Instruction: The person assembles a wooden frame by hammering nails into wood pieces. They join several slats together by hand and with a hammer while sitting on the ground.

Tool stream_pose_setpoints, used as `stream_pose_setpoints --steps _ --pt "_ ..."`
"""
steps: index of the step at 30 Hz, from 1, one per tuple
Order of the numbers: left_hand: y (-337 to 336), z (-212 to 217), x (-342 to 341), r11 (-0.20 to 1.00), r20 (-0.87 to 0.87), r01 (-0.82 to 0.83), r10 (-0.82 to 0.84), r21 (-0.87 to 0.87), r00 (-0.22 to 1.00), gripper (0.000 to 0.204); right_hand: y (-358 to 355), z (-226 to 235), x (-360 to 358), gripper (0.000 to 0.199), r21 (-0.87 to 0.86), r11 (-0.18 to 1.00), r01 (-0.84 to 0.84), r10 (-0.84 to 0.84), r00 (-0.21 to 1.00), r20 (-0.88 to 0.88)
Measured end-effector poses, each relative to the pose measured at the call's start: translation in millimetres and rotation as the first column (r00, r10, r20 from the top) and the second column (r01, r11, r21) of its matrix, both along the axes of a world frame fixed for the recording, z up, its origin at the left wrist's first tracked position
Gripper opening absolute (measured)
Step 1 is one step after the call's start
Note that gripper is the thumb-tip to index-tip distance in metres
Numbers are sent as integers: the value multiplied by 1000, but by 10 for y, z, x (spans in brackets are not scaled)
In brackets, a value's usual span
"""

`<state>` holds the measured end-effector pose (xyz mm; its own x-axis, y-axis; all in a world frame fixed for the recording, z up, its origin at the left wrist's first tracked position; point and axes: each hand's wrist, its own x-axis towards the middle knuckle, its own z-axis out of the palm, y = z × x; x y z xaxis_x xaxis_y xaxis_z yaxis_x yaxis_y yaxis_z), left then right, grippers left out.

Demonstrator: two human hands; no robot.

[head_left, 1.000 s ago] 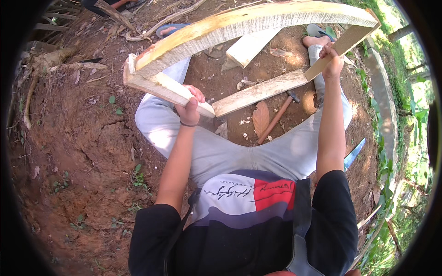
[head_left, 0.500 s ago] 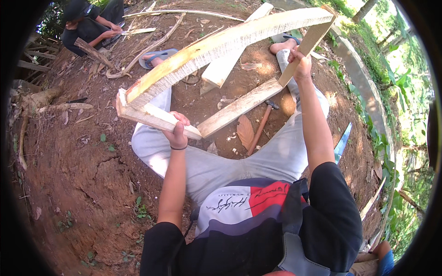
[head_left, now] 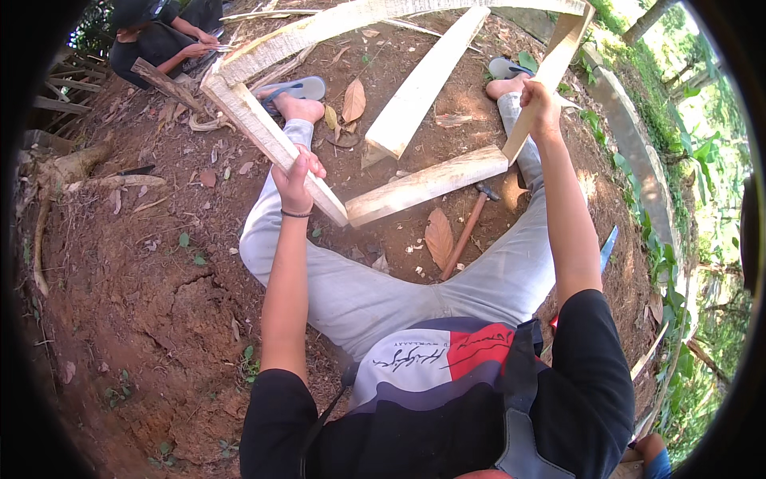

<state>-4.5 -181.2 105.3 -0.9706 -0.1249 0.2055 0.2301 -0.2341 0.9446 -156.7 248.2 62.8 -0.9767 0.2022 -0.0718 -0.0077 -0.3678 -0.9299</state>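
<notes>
Wooden frame (head_left: 423, 185): held up over my spread legs, above the dirt ground (head_left: 136, 263). My left hand (head_left: 295, 177) grips its left slat; my right hand (head_left: 541, 108) grips its right slat. Hammer (head_left: 467, 231): on ground between my knees.

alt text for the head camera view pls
A seated person grips a rough wooden frame with both hands, left hand on its left slat, right hand on its right slat. A hammer lies on red dirt between their legs.
</notes>
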Motion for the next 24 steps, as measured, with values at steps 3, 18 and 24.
stream_pose_setpoints --steps 3,18,24 --pt "-32 -208 149 999 55 -17 15 37 998 22 -38 -116 59 10 67 998 -23 15 994 109" --pt "62 -224 304 1000 6 6 -6 -30 1000 28 39 -238 180 13 66 998 -7 5 1000 29" --pt "129 -183 222 998 -52 5 -8 -65 999 21 161 -375 354 15 -69 997 26 -27 999 -19"
